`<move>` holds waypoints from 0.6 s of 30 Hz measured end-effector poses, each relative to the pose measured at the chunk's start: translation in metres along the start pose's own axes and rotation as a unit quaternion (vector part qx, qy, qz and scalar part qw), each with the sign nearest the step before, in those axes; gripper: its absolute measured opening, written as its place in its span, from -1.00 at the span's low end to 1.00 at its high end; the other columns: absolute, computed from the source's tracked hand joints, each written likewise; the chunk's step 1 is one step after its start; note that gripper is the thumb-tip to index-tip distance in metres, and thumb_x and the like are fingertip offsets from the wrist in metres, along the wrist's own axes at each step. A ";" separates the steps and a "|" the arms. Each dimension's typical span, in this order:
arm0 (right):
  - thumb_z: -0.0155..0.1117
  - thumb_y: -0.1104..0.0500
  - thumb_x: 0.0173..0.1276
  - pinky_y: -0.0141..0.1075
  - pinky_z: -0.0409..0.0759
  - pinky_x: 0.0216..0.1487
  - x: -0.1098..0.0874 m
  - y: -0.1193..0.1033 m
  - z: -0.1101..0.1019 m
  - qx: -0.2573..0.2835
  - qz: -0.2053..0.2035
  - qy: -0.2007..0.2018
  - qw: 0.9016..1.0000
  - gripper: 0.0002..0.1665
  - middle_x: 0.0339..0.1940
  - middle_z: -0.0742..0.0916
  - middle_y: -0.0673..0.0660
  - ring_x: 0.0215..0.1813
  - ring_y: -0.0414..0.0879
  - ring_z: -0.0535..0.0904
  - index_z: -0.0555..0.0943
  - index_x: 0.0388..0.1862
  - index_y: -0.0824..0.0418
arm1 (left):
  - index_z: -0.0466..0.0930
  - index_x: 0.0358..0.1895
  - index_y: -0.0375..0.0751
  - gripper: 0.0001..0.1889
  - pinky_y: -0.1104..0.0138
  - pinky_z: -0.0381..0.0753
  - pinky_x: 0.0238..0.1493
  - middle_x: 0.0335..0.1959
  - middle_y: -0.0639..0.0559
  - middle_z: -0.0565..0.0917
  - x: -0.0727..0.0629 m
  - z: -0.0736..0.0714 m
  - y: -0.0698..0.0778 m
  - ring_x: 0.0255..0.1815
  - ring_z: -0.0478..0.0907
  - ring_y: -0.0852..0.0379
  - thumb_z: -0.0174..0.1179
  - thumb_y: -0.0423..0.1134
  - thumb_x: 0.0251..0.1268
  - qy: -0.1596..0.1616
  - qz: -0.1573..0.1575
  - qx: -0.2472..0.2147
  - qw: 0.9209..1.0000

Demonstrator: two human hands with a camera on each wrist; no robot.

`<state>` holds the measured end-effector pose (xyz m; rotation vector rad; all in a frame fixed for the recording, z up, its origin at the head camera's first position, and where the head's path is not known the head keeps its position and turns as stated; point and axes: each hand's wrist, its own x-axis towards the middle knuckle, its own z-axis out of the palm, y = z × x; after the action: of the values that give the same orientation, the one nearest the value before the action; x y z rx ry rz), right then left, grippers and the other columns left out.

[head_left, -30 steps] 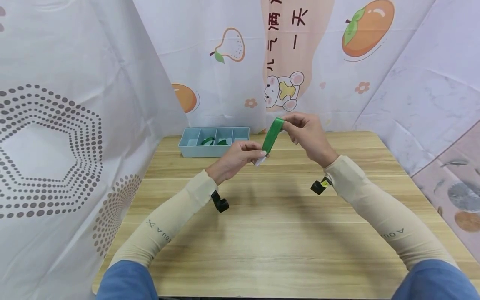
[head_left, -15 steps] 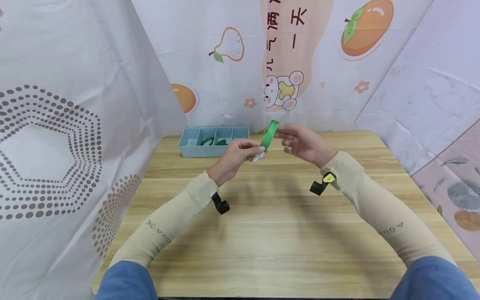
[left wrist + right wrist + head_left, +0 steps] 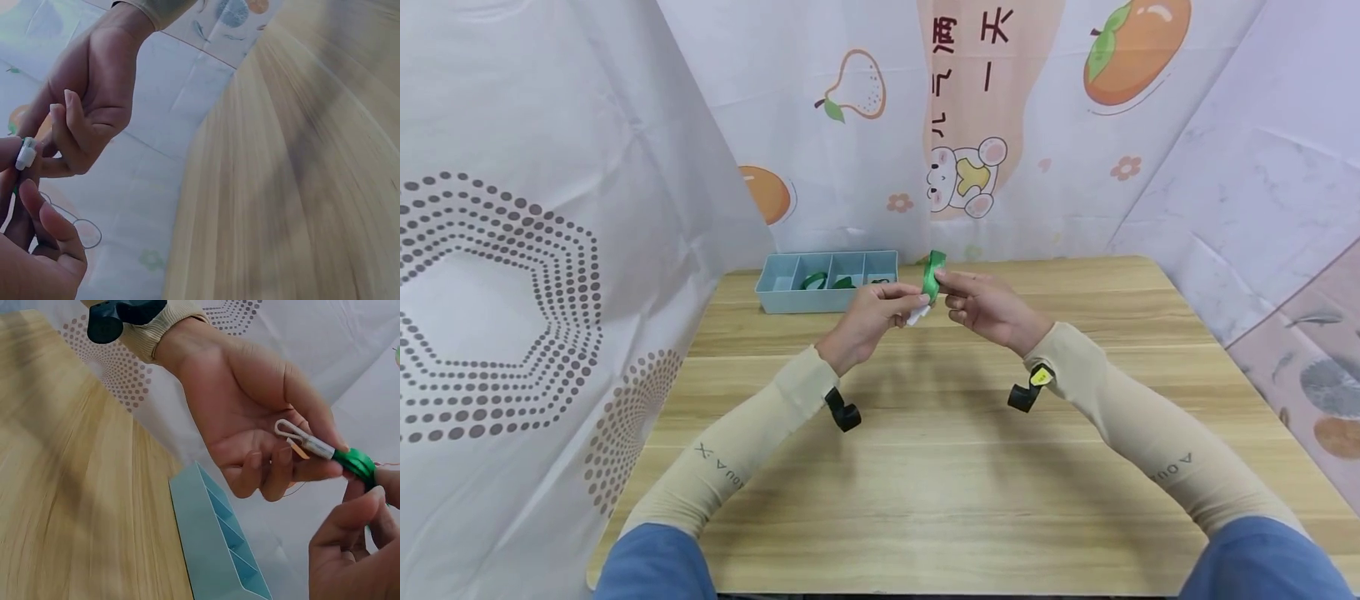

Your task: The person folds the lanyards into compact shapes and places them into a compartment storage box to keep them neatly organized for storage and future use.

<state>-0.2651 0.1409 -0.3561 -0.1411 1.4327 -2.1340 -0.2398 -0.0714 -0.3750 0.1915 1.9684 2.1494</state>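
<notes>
A green ribbon lanyard [image 3: 932, 279] with a white plastic clip [image 3: 322, 449] is held up between both hands, over the far part of the table. My left hand [image 3: 871, 323] pinches its lower end between thumb and fingers, where the clip joins the ribbon. The clip's hook end points back over the left palm in the right wrist view. My right hand [image 3: 988, 308] pinches the ribbon a little above, close to the left fingertips, its other fingers curled in. In the left wrist view the white end [image 3: 26, 154] shows at the fingertips, and most of the ribbon is hidden.
A light blue divided box [image 3: 797, 302] stands at the back left of the wooden table [image 3: 917, 500]. Green ribbon pieces [image 3: 815, 281] lie in some of its compartments. Printed cloth [image 3: 1045, 183] hangs behind the table and at both sides.
The right hand let go of the ribbon's raised top, opened beside it, then came down and left to pinch it nearer the left hand. The stretched ribbon is now bunched lower; the left hand stayed.
</notes>
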 end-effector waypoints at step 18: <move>0.45 0.22 0.41 -0.38 0.27 -0.54 0.003 0.016 -0.006 -0.288 -0.293 0.094 0.907 -0.85 -0.39 0.69 0.10 -0.55 -0.16 0.31 0.81 -0.10 0.23 | 0.78 -0.10 -0.22 -0.84 0.27 0.46 -0.22 -0.22 -0.01 0.63 0.000 0.002 -0.007 -0.23 0.45 0.02 0.38 -0.21 0.40 -0.015 -0.039 0.000 0.999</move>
<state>-0.2641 0.1399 -0.3735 -0.6800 2.3434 -2.1165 -0.2393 -0.0692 -0.3821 0.1433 1.9264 2.0872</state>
